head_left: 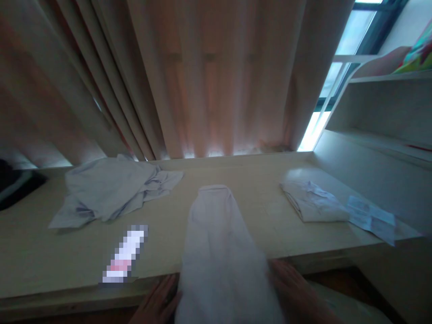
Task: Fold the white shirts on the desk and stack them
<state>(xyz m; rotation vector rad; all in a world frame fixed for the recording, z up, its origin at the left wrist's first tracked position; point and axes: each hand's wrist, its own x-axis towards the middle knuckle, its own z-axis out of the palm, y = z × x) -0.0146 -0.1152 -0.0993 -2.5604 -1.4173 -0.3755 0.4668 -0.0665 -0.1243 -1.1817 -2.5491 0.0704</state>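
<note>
A white garment [218, 243], perhaps a shirt sleeve or folded shirt, lies lengthwise on the desk top and runs over its front edge towards me. Its narrow end points away from me. At its left side is my left hand [160, 299], fingers stretched out by the desk edge and the thumb close against the cloth. My right hand [297, 290] rests along the cloth's right side, slightly blurred, its fingers extended. The lower parts of both hands and the near end of the garment run out of the picture.
The pale desk [256, 225] carries a crumpled white cloth [108, 189], a phone-like pixelated object [124, 256], a folded white garment [313, 202] and papers [371, 216]. A dark item [20, 184] sits far left. Curtains [216, 81] hang behind; a white shelf [381, 103] stands right.
</note>
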